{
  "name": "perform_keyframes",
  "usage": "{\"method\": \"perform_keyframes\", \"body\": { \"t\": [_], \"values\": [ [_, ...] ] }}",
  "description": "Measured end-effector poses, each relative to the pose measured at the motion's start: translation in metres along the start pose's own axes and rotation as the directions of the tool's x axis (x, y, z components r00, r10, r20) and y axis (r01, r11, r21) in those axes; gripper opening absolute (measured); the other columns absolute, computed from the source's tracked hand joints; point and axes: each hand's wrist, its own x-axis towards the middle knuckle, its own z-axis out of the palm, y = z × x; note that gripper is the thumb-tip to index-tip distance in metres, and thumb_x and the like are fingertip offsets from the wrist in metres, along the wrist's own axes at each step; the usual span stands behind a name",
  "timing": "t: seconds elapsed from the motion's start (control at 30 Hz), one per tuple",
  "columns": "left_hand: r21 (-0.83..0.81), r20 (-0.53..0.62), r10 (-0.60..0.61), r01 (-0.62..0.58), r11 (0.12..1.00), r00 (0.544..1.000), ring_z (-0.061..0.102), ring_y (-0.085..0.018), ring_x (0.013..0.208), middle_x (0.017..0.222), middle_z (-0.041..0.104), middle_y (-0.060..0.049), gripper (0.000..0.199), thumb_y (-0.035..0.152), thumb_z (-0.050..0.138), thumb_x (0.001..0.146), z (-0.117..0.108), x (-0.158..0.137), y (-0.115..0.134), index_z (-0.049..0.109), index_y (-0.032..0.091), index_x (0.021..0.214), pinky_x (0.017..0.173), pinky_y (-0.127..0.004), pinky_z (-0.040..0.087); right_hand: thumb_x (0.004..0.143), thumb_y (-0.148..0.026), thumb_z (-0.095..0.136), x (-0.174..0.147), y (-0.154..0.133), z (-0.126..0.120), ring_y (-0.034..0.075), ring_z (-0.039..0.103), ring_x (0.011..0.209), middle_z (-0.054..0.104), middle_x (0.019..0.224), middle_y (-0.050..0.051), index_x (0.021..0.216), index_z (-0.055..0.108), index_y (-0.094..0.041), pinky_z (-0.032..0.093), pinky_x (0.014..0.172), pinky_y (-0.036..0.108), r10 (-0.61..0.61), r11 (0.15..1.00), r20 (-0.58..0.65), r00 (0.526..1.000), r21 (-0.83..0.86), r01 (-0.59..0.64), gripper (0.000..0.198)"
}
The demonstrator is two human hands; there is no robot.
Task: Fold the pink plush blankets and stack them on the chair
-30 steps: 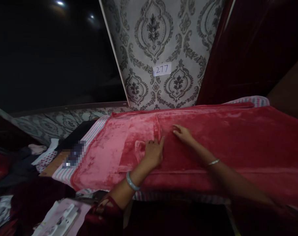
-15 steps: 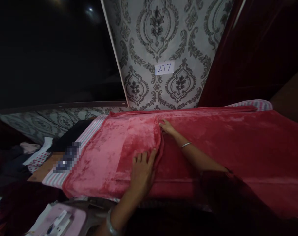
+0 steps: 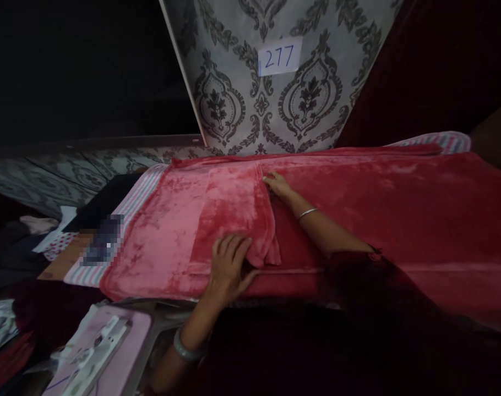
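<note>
A red plush cloth [image 3: 236, 203] lies folded on top of a larger spread of the same red plush blanket [image 3: 382, 220]. My right hand [image 3: 279, 186] pinches the far end of the folded cloth's right edge between thumb and fingertips. Near the close side of that cloth, my left hand [image 3: 228, 264] rests with its fingers bent over the surface. Its thumb stands apart from them, a dark gap between. The loose lower corner of the cloth hangs a little skewed just right of my left fingertips.
A striped cloth [image 3: 137, 198] shows under the blanket's left end, with a blurred-out dark item [image 3: 104, 242] on it. Closer in, a pink board [image 3: 132, 335] bears a white power strip [image 3: 97, 357]. Piled clothes [image 3: 11, 247] lie far left. A large dark screen [image 3: 81, 71] stands behind.
My view has tipped downward. My left hand has slid toward the near edge, its fingers more bent. The cloth's right edge has shifted, its lower corner now lying visible. My right hand stays at the far end.
</note>
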Motion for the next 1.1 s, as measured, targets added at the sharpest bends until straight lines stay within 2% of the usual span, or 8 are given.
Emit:
{"method": "perform_keyframes", "body": {
  "t": [0.07, 0.13, 0.27, 0.4, 0.57, 0.7, 0.87, 1.1],
  "values": [
    [-0.053, 0.066, 0.074, -0.070, 0.996, 0.995, 0.059, -0.030, 0.116, 0.122, 0.066, -0.015, 0.039, 0.024, 0.058, 0.088, 0.001, 0.000, -0.004, 0.063, 0.019, 0.127, 0.099, -0.048, 0.044, 0.084, -0.041, 0.070, -0.001, 0.001, 0.000, 0.019, 0.066, 0.092, 0.071, 0.107, 0.007, 0.135, 0.057, -0.015, 0.054, 0.088, 0.035, 0.013, 1.000, -0.021, 1.000, 0.007, -0.013, 0.059],
    [-0.103, 0.015, 0.086, -0.084, 0.991, 0.996, 0.063, -0.025, 0.104, 0.111, 0.070, -0.013, 0.035, 0.013, 0.047, 0.090, 0.004, 0.001, -0.003, 0.066, 0.019, 0.119, 0.089, -0.040, 0.049, 0.083, -0.038, 0.070, -0.001, 0.002, 0.000, 0.020, 0.065, 0.097, 0.071, 0.110, 0.008, 0.135, 0.058, -0.015, 0.053, 0.092, 0.037, 0.017, 1.000, -0.036, 0.999, 0.012, -0.017, 0.058],
    [-0.186, -0.127, -0.076, 0.051, 0.981, 0.989, 0.064, -0.021, 0.096, 0.101, 0.069, -0.010, 0.033, 0.011, 0.041, 0.093, 0.012, 0.009, 0.015, 0.065, 0.019, 0.114, 0.086, -0.035, 0.051, 0.084, -0.035, 0.069, -0.003, 0.001, 0.001, 0.021, 0.065, 0.099, 0.071, 0.112, 0.008, 0.134, 0.059, -0.015, 0.053, 0.094, 0.038, 0.028, 0.999, -0.043, 0.999, 0.024, -0.027, 0.056],
    [-0.101, 0.021, -0.071, 0.073, 0.992, 0.997, 0.062, -0.023, 0.094, 0.102, 0.067, -0.010, 0.025, 0.019, 0.050, 0.093, 0.023, 0.015, 0.037, 0.064, 0.019, 0.113, 0.082, -0.037, 0.050, 0.084, -0.034, 0.069, -0.004, -0.001, 0.001, 0.019, 0.067, 0.095, 0.071, 0.112, 0.008, 0.134, 0.059, -0.015, 0.054, 0.091, 0.036, 0.051, 0.999, -0.039, 0.998, 0.022, -0.050, 0.055],
    [-0.053, 0.265, -0.043, 0.059, 0.997, 0.963, 0.057, -0.030, 0.106, 0.121, 0.060, -0.014, 0.054, 0.019, 0.064, 0.082, 0.028, 0.008, 0.046, 0.053, 0.019, 0.135, 0.087, -0.045, 0.050, 0.090, -0.033, 0.060, -0.002, -0.006, 0.004, 0.019, 0.069, 0.085, 0.072, 0.106, 0.009, 0.140, 0.053, -0.012, 0.058, 0.081, 0.035, 0.083, 0.997, -0.032, 0.996, -0.006, -0.083, 0.055],
    [-0.044, 0.282, -0.130, 0.148, 0.988, 0.950, 0.057, -0.030, 0.110, 0.123, 0.058, -0.013, 0.056, 0.019, 0.066, 0.079, 0.029, 0.014, 0.047, 0.052, 0.021, 0.133, 0.091, -0.045, 0.050, 0.086, -0.032, 0.064, 0.010, -0.018, 0.010, 0.023, 0.069, 0.098, 0.071, 0.115, 0.011, 0.140, 0.053, -0.015, 0.056, 0.089, 0.037, 0.038, 0.998, -0.061, 0.997, -0.052, -0.041, 0.058],
    [0.078, 0.318, -0.220, 0.206, 0.975, 0.922, 0.062, -0.029, 0.095, 0.111, 0.062, -0.012, 0.044, 0.023, 0.072, 0.072, 0.038, 0.027, 0.053, 0.060, 0.021, 0.115, 0.079, -0.041, 0.052, 0.076, -0.024, 0.072, 0.020, -0.030, 0.019, 0.029, 0.058, 0.125, 0.060, 0.139, 0.012, 0.141, 0.052, -0.019, 0.045, 0.107, 0.042, -0.052, 0.991, -0.087, 0.995, -0.129, 0.041, 0.068],
    [-0.012, 0.274, -0.101, 0.108, 0.994, 0.957, 0.064, -0.021, 0.078, 0.086, 0.065, -0.005, 0.013, 0.015, 0.052, 0.090, 0.027, 0.042, 0.044, 0.062, 0.023, 0.095, 0.067, -0.034, 0.048, 0.074, -0.007, 0.062, 0.012, -0.030, 0.032, 0.029, 0.055, 0.130, 0.058, 0.143, 0.012, 0.147, 0.048, -0.018, 0.041, 0.113, 0.042, -0.150, 0.976, -0.082, 0.985, -0.170, 0.134, 0.075]
  ]
}}
